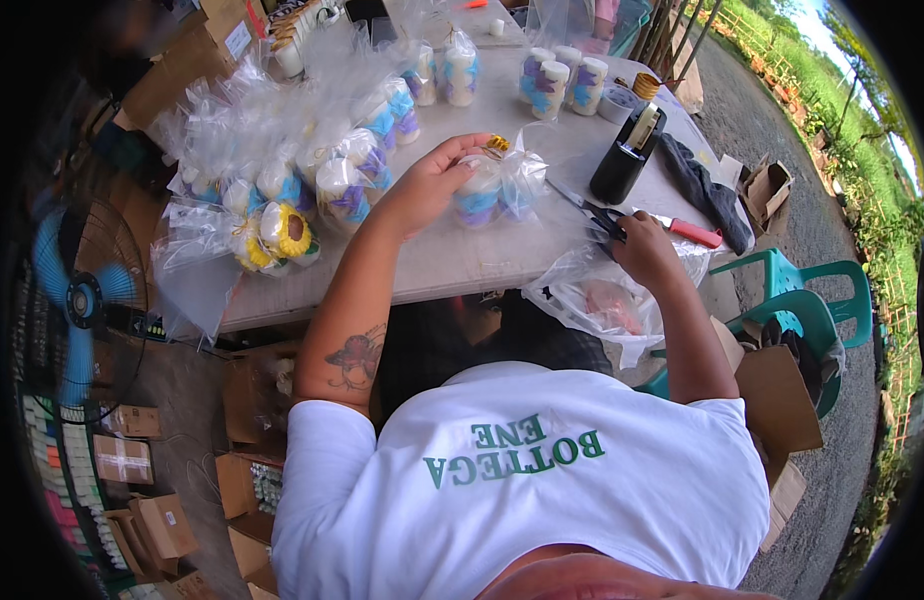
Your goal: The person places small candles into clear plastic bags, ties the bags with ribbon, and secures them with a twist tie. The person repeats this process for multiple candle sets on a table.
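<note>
My left hand [436, 180] is on a white pillar candle [477, 196] with blue and purple decoration, in clear wrap; a gold twist tie [497, 144] shows at its fingertips. A second wrapped candle [519, 196] stands right beside it. My right hand [646, 246] is on the black handles of scissors [598, 217], whose blades point up and left toward the wrapped candles. Close to that hand lie a red-handled tool [694, 232] and a clear plastic bag [582, 281]. Wrapped candles [342, 184] crowd the table left of my left hand, two with yellow sunflowers [289, 231].
A black tape dispenser [627, 154] and a dark cloth [700, 184] lie on the table's [462, 259] right side. Several candles [552, 86] stand at the back. A fan [83, 300] is at left, green plastic chairs [792, 300] at right, cardboard boxes [162, 525] below.
</note>
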Action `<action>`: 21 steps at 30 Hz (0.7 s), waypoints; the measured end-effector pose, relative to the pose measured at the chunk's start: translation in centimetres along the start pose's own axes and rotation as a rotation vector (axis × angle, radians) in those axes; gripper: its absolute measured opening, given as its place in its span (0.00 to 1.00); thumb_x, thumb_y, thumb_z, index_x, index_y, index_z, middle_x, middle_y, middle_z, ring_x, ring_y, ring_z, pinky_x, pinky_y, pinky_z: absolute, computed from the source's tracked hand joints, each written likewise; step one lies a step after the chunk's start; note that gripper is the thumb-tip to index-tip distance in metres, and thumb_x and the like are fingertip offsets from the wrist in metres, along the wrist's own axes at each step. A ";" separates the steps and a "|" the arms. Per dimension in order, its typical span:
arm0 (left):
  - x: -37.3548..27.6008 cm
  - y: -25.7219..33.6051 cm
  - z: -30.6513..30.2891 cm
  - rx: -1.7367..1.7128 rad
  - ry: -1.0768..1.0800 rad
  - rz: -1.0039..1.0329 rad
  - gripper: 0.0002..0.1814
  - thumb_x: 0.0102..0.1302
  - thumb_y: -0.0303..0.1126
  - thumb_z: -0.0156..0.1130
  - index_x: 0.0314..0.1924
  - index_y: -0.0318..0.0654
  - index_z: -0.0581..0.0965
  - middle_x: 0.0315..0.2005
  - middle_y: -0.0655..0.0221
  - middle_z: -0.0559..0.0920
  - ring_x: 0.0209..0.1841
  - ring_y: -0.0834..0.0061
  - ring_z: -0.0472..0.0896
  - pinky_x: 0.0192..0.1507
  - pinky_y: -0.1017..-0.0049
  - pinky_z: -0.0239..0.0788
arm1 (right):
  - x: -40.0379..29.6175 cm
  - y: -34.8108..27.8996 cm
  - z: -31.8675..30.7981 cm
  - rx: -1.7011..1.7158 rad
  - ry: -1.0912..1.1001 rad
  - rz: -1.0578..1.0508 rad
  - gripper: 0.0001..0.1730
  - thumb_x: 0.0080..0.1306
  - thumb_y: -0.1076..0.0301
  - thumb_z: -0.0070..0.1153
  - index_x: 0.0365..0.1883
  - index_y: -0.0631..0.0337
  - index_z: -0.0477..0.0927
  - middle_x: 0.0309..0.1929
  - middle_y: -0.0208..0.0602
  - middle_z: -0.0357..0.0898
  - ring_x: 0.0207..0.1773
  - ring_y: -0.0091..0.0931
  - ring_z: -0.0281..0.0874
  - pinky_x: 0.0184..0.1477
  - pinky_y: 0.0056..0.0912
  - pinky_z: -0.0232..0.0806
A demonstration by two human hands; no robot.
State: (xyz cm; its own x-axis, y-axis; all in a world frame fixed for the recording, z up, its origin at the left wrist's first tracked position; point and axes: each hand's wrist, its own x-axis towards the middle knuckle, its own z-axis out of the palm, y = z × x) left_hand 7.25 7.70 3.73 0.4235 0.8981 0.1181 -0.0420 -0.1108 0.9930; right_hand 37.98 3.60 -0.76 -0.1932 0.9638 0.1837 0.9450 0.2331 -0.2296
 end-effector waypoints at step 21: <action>2.4 2.3 -1.4 -0.015 -0.019 0.214 0.24 0.67 0.48 0.47 0.55 0.40 0.71 0.53 0.72 0.73 0.60 0.73 0.63 0.63 0.65 0.45 | 4.1 -1.1 -7.8 0.493 -0.161 -0.243 0.23 0.50 0.78 0.61 0.47 0.64 0.73 0.36 0.32 0.76 0.39 0.22 0.73 0.45 0.25 0.66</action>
State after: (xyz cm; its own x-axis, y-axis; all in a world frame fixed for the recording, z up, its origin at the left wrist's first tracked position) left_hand 6.89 10.20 6.33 0.4208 0.8467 0.3258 -0.1459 -0.2913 0.9454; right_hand 38.22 6.24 7.74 -0.4635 0.8737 0.1479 0.6412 0.4459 -0.6246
